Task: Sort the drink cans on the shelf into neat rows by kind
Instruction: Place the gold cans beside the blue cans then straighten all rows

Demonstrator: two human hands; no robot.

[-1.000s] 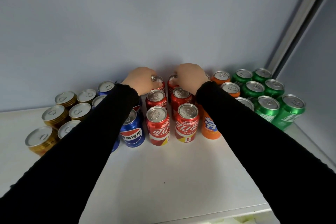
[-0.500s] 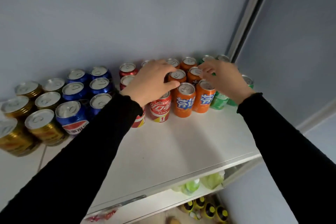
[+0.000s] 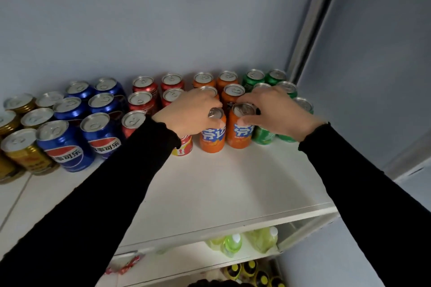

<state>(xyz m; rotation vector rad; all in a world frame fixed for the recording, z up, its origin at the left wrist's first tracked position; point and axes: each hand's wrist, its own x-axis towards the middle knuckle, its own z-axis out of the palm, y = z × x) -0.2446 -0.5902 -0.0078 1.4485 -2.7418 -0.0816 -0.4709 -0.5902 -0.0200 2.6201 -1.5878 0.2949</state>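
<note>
green bottles on lower shelf

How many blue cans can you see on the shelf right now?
6 blue cans, in two columns of three: front and, middle and, back and. None seem hidden.

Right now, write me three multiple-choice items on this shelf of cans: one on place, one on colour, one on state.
1. The green cans stand where?
A. far left
B. right end, beside the orange cans
C. lower shelf

2. What colour are the two front cans under the hands?
A. blue
B. gold
C. orange

3. The right hand is
A. gripping the top of the front right orange can
B. flat on the white shelf board
C. hanging idle

Answers: 1 B, they flank the orange rows; 2 C, both bodies are orange; 3 A, thumb and fingers curl round its rim.
</note>
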